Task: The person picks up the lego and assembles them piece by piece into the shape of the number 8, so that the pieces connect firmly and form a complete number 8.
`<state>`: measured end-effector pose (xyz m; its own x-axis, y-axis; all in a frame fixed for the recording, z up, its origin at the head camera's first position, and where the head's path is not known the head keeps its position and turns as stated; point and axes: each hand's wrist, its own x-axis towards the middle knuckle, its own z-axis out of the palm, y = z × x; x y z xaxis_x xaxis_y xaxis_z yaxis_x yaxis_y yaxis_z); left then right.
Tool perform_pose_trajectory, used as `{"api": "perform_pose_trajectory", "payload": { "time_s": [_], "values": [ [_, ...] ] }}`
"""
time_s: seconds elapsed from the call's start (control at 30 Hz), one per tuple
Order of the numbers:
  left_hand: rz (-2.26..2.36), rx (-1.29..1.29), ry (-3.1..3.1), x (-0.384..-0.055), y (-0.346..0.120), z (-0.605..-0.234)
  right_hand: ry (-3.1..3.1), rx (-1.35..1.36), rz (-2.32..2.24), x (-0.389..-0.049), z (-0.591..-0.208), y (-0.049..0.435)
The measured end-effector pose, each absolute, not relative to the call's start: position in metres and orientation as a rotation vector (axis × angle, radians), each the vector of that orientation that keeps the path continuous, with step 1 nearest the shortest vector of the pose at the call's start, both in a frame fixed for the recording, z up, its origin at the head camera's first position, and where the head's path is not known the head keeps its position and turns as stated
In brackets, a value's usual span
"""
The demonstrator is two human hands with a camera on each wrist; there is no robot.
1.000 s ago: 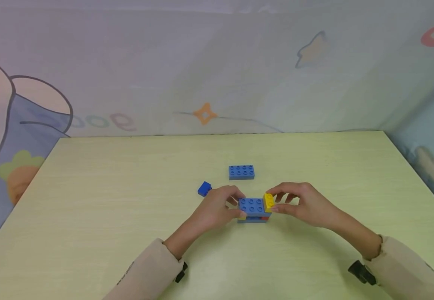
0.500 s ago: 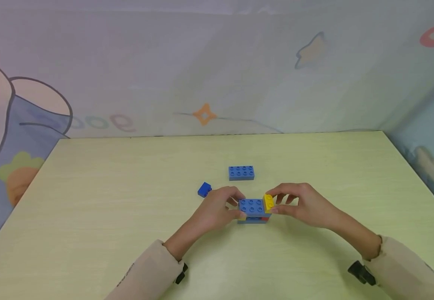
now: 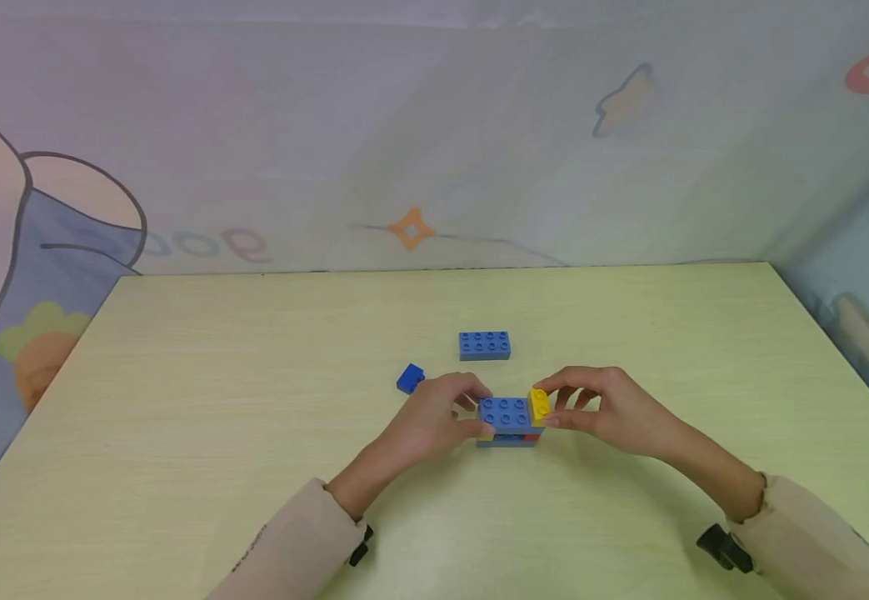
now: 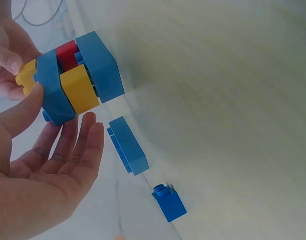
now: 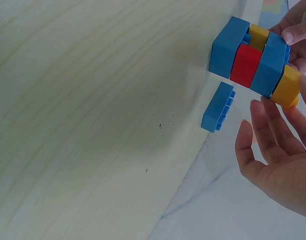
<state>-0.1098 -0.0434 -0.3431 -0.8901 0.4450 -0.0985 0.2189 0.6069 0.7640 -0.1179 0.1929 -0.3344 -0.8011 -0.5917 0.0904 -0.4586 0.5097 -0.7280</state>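
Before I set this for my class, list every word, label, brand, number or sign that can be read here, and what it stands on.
No text can be quoted with certainty.
Backdrop: a row of rounded letters, too faint to read surely.
Left sleeve: small dark marks, too small to read.
Right sleeve: likewise too small.
Brick stack and loose bricks: no lettering can be made out.

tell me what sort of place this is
Perhaps a children's play area, indoors by the look of it: there are toy building bricks, a pale wood-grain tabletop and a backdrop printed with a cartoon carrot.
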Motion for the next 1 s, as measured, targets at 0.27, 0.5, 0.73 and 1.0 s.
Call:
{"api": "perform_pose_trajectory", "payload": {
  "time_s": [0.27,0.5,0.73,1.0],
  "values": [
    [1.125,0.592,2.540,-0.113,-0.049,-0.341,2.577,-0.893,-1.168,-0.118,-0.334,0.192],
    [1.207,0.593,2.549,-0.124,-0.071,-0.340,2.589,-0.914,-1.165,-0.118,-0.335,0.191],
    [1.128,0.563,2.650,-0.138,-0.098,-0.338,2.582,-0.909,-1.167,-0.119,-0.335,0.190],
    [1.083,0.506,2.661,-0.151,-0.116,-0.341,2.579,-0.892,-1.171,-0.119,-0.335,0.190]
  ]
}}
